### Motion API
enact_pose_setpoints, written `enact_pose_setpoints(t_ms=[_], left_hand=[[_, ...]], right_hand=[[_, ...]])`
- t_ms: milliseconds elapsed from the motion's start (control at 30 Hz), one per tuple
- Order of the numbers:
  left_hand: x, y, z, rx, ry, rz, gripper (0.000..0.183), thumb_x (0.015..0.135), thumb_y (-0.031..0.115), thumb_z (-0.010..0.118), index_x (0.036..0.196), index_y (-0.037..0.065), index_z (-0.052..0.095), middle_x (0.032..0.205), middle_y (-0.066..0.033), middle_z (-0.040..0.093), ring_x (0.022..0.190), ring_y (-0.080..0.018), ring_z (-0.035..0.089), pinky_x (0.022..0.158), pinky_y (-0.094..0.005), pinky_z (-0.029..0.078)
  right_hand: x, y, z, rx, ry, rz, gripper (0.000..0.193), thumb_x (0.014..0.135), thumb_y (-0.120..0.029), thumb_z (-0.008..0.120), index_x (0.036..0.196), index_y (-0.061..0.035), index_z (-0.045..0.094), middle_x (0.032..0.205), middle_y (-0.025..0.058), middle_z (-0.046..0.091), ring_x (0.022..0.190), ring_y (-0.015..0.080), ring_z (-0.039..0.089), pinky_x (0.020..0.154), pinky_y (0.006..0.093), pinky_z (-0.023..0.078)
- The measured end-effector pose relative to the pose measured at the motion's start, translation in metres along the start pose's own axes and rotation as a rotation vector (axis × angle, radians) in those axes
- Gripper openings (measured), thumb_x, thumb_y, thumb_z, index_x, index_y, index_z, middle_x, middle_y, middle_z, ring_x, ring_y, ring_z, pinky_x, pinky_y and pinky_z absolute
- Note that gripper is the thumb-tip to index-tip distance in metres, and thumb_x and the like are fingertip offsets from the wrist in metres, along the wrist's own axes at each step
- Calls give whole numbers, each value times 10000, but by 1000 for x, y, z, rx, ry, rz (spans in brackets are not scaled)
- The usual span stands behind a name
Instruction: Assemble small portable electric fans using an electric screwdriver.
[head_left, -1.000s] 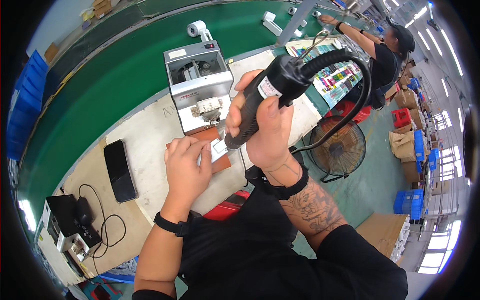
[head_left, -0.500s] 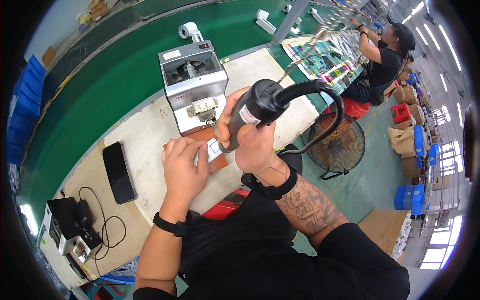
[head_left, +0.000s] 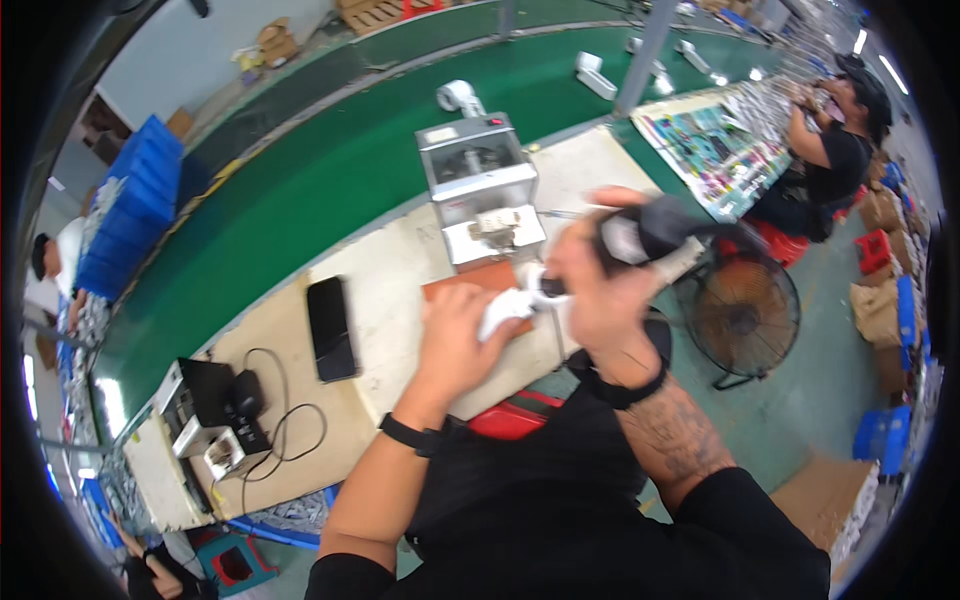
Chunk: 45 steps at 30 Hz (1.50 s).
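Note:
My right hand (head_left: 600,300), blurred by motion, is wrapped round a black corded electric screwdriver (head_left: 640,235). Its lower end is beside a small white plastic part (head_left: 505,312). Fingers and thumb of my left hand (head_left: 455,335) close on that part, above a reddish-brown mat (head_left: 450,285). Blur hides whether the driver's tip touches the part. Just beyond the mat stands a grey and white screw feeder (head_left: 480,190) with an open top.
A phone (head_left: 332,328) lies left on the worktable. Further left are a black device (head_left: 205,400) and a looped cable (head_left: 285,430). Behind runs a green conveyor (head_left: 330,190) with white units. A floor fan (head_left: 742,315) and a co-worker (head_left: 835,150) are on the right.
The view has swung left, so the bench appears further right. The screwdriver has tilted and blurred in my right hand. My left hand still grips the white part.

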<state>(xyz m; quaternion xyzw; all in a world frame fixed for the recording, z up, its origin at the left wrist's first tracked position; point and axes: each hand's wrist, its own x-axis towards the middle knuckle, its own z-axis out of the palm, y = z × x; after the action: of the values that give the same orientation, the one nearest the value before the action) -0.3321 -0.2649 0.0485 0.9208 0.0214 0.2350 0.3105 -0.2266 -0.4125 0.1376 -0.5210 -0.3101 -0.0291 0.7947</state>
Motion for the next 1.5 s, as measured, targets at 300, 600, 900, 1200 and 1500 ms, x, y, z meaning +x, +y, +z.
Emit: enact_pose_setpoints(t_ms=[300,600,900,1200,1500], left_hand=[[-48,10,-14,42,1,39,133,882,111,791,982,64,718,991,-97,662,975,-324,662,828,-436,532],[-118,46,118,-237,-653,113,647,936,278,728,1465,-32,522,1458,-265,573,1362,-438,548,1162,-491,445],[-186,-107,212,-37,-1212,-470,659,1069,542,471,1486,45,585,1520,-271,559,1425,-396,531,1193,-434,405],[-182,-89,186,-92,-1107,-634,627,1068,486,554,1446,-13,592,1435,-270,631,1351,-402,600,1140,-421,456],[-168,71,21,-205,-440,-487,93,996,60,715,1007,-28,740,795,-45,707,739,-102,642,688,-256,512]], right_hand=[[-32,-7,-71,-319,225,-110,617,945,-12,740,1445,-25,379,986,57,608,840,135,627,744,308,547],[-48,16,-102,-140,182,108,437,926,-92,815,1256,-18,538,1083,18,650,970,75,597,850,275,519],[-68,-2,-169,-362,238,12,425,879,-125,841,1188,-23,568,981,60,736,896,114,686,821,298,551],[-97,31,-184,-319,243,159,389,897,-294,845,1083,-6,660,839,93,734,749,162,692,721,330,560],[-77,57,-160,-591,42,10,427,904,-445,827,1103,-78,734,813,106,724,711,265,706,700,353,569]])
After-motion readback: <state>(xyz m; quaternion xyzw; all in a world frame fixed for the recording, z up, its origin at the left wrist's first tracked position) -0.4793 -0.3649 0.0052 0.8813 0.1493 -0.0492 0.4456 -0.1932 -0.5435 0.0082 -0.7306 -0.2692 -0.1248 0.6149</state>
